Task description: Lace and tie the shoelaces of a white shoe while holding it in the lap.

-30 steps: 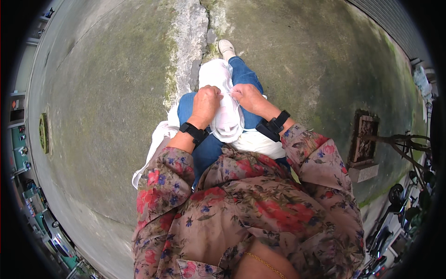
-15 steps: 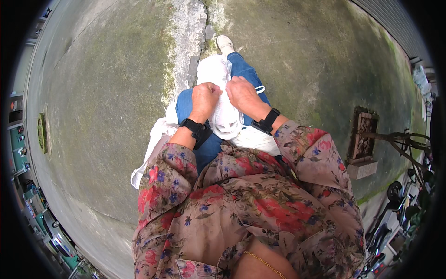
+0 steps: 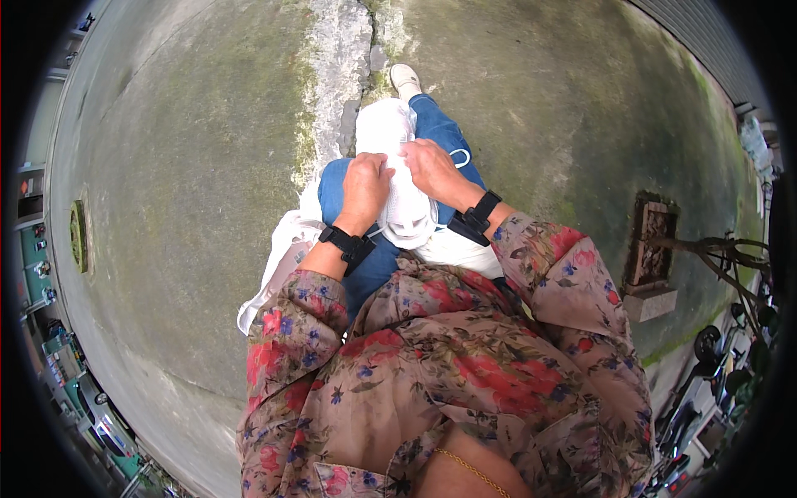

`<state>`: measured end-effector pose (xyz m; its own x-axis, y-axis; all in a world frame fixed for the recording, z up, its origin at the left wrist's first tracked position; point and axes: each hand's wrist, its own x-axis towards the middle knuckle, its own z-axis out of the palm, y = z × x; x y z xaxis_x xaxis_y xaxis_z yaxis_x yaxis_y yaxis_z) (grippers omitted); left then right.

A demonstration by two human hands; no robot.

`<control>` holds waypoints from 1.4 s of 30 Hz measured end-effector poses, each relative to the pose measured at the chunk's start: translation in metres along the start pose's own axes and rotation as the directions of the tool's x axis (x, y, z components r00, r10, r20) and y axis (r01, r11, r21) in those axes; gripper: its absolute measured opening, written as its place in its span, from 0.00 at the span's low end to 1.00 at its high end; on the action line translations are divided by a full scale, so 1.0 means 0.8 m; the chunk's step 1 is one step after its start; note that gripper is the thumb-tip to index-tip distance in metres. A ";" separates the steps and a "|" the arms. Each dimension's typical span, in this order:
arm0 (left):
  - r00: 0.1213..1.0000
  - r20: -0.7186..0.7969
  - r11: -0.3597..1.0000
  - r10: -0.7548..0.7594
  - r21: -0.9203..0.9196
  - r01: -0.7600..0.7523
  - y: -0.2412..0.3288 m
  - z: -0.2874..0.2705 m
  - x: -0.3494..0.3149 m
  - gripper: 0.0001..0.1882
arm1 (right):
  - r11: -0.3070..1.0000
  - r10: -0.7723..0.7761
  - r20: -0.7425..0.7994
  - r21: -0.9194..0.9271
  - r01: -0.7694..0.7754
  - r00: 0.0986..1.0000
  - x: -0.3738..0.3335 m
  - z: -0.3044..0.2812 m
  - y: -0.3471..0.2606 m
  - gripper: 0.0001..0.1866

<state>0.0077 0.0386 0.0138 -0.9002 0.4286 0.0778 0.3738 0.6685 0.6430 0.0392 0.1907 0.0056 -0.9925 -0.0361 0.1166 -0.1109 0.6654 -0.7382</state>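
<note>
A long white shoe (image 3: 408,203) of ridged fabric lies over my lap, its rounded far end beyond my hands and its collar toward me. My left hand (image 3: 365,184) is closed at the shoe's left side, fingertips pressed together over its upper. Facing it, my right hand (image 3: 432,170) pinches close to the middle of the upper. What either pinch holds is too small to make out. A pale cord loop (image 3: 461,158) stands out beside my right hand, over the blue trouser leg (image 3: 444,124). White cloth (image 3: 282,249) hangs over my left thigh, and more white material lies under the shoe.
Mossy concrete ground (image 3: 207,183) spreads around me, with a cracked pale strip (image 3: 336,75) ahead. My foot in a light shoe (image 3: 405,80) rests on it. To the right stand a brick-edged planter (image 3: 652,249) with a bent trunk and some parked vehicles (image 3: 689,390).
My left hand has turned slightly and moved down, its fingers now curled more over the shoe. The cord loop beside my right hand has shifted a little. The shoe stays on my lap.
</note>
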 end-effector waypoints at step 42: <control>0.868 0.134 0.651 -0.479 -0.609 0.453 -0.005 -0.232 0.002 0.18 | 0.727 0.436 -0.009 0.592 -0.346 0.900 -0.081 -0.225 0.062 0.13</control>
<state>-0.0371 -0.0764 0.1527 -0.9300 0.1335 -0.3425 -0.3009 0.2590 0.9178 0.1068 0.3604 0.0810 -0.9411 0.2642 -0.2109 0.2330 0.0550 -0.9709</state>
